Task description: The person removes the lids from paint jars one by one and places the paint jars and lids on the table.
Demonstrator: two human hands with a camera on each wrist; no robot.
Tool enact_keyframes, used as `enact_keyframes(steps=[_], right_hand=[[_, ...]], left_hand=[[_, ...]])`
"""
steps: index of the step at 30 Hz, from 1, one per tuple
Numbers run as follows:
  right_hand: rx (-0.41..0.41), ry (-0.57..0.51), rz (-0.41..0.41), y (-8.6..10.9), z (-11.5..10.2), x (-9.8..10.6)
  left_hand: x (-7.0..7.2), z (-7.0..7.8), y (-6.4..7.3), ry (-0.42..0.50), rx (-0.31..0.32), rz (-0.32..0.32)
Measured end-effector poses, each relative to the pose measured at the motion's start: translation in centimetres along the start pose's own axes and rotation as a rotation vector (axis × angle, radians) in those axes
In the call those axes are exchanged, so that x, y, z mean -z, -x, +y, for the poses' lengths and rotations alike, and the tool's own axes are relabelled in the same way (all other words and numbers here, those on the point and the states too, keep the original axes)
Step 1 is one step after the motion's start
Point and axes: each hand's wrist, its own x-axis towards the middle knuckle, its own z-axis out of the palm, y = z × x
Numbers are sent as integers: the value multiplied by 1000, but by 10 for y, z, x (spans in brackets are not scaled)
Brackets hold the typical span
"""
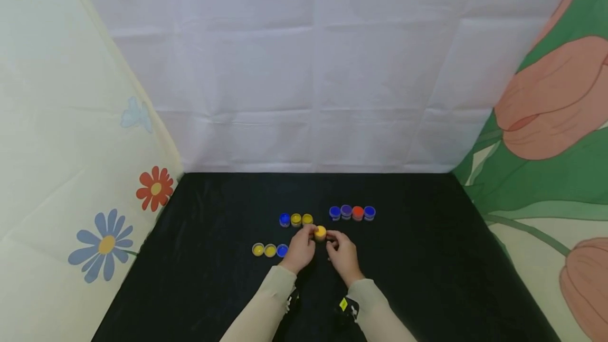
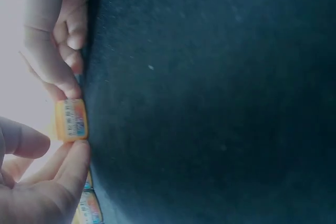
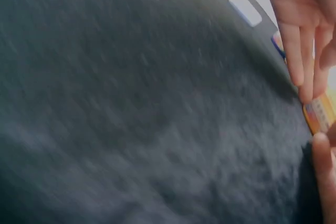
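A small paint pot with an orange lid (image 1: 320, 234) stands on the black cloth between both hands, its printed label (image 2: 74, 119) facing the left wrist camera. My left hand (image 1: 301, 249) touches its left side with nearly straight fingers; in the left wrist view the thumb is apart from the pot. From the right, fingertips of my right hand (image 1: 343, 256) touch the same pot, the other fingers loosely bent. Just behind the left hand is a row of a blue pot (image 1: 284, 219) and two yellow pots (image 1: 296, 219).
Farther right stands a row of blue, purple, red and blue pots (image 1: 358, 212). Nearer the left forearm, two yellow pots (image 1: 258, 249) and a blue pot (image 1: 282, 250) are lined up, the blue one beside the left hand. A white sheet (image 1: 313, 67) hangs behind the black cloth (image 1: 214, 289).
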Motion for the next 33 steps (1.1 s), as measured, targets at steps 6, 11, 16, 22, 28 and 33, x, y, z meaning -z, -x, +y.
enact_keyframes(steps=[6, 11, 16, 22, 28, 33], right_hand=[[15, 35, -82, -11, 2, 6], [23, 30, -111, -14, 5, 9], [34, 13, -120, -13, 6, 9], [10, 10, -115, -12, 8, 7], [14, 23, -107, -12, 9, 6], [9, 27, -104, -12, 8, 5]], left_hand=[[2, 0, -5, -57, -7, -30], [3, -1, -6, -123, -34, 6], [3, -3, -5, -143, -39, 31], [2, -4, -4, -143, -13, 30], [1, -7, -5, -161, -6, 25], [0, -9, -6, -192, -23, 15]])
